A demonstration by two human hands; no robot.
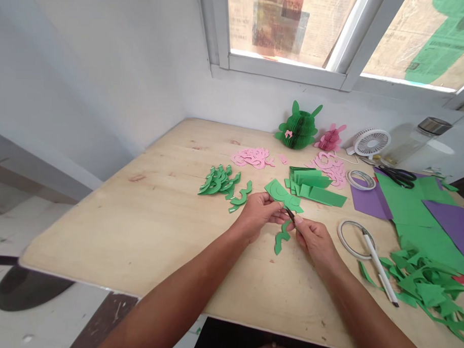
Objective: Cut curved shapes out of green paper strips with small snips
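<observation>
My left hand (261, 213) pinches a piece of green paper (282, 192) that has curved lines drawn on it. In my right hand (312, 236) is a pair of small scissors (290, 214), its dark blades at the lower edge of that paper. A wavy green strip (281, 239) hangs or lies just below the blades; I cannot tell whether it is still joined to the sheet. Left of my hands sit a pile of cut green wavy pieces (217, 181) and a loose one (242, 195). Folded green paper pieces (311, 186) lie beyond my right hand.
Pink cut-outs (252, 157) lie toward the wall, near a green paper honeycomb figure (299, 129) and a pink one (329, 138). To the right are a white fan (371, 142), black scissors (397, 175), tape rolls (361, 180), a white pen (381, 270) and green scraps (428, 287).
</observation>
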